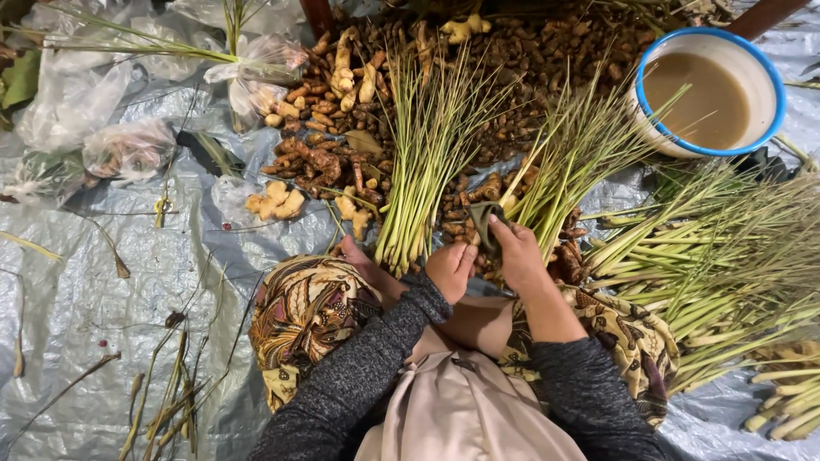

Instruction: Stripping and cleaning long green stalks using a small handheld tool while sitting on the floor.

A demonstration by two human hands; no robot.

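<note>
My left hand (450, 266) is closed and rests beside the cut ends of a lemongrass bundle (424, 162) that fans away from me. My right hand (518, 253) pinches a dark green leaf strip (484, 224) at the base of a second lemongrass bundle (571, 162). Both bundles lie over a heap of brown turmeric and ginger roots (342, 128). Grey sleeves cover both my forearms, and a patterned cloth (307, 312) covers my knees.
A white enamel bowl with a blue rim (769, 72) holds brownish water at the far right. A large pile of lemongrass stalks (726, 265) lies to the right. Clear plastic bags (94, 111) sit far left on a silvery tarp (102, 282), with dry leaf scraps (171, 393).
</note>
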